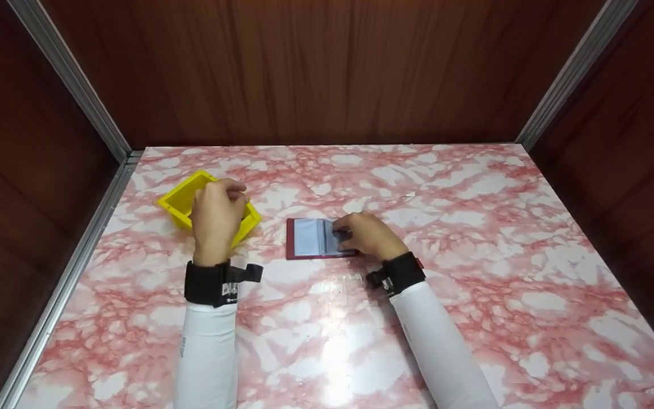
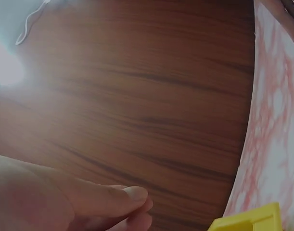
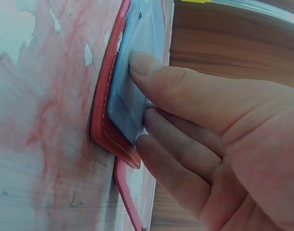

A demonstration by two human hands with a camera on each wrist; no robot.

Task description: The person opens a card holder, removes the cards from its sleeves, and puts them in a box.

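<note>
An opened card holder (image 1: 306, 238) with a red stitched cover and bluish clear plastic sleeves (image 3: 129, 98) lies on the table. My right hand (image 1: 373, 234) is at its right half. The right wrist view shows the thumb on the sleeves' face and fingertips at their edge, pinching them. A yellow box (image 1: 178, 200) stands to the left, open at the top. My left hand (image 1: 217, 218) is over it, hiding much of its inside. In the left wrist view its fingers (image 2: 139, 221) are loosely curled near the thumb, with nothing visible between them.
The table (image 1: 327, 341) has a red-and-white marbled top. Dark wood-grain panels (image 1: 327, 74) rise at the back and both sides, with metal rails (image 1: 77, 85) at the corners. A pink strap (image 3: 125, 192) hangs from the card holder's cover.
</note>
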